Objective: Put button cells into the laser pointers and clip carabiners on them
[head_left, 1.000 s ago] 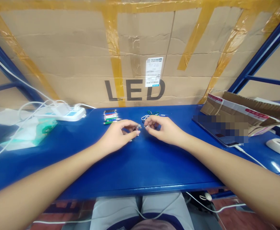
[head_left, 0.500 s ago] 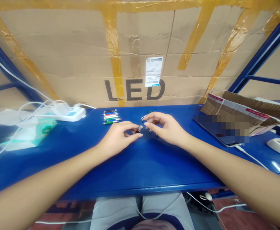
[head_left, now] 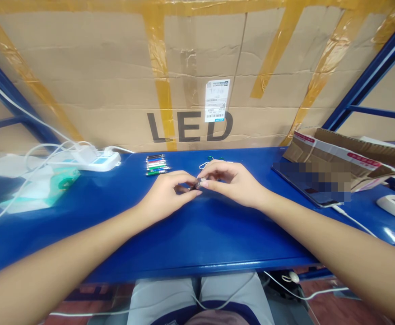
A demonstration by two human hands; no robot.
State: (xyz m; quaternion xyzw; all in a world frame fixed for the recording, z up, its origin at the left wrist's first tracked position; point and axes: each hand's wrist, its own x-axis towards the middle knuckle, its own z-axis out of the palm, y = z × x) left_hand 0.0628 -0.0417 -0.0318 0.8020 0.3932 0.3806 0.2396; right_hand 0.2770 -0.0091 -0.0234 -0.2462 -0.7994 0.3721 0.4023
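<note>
The left hand grips a small dark cylinder, near-right of the row of coloured sticks; the right hand, clear half a second ago, now pinches its end, suggesting two-handed work.

Blue table, taped cardboard, reddish floor

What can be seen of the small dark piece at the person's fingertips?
The small dark piece is short, with paler glints that look metallic or glossy. The left grip holds it over the blue table, roughly midway between the hands, and the right grip comes up to its opposite end and appears to touch it. Fingers cover much of it, so its full shape, its exact tilt and whether it is one part or several cannot be told.
</note>
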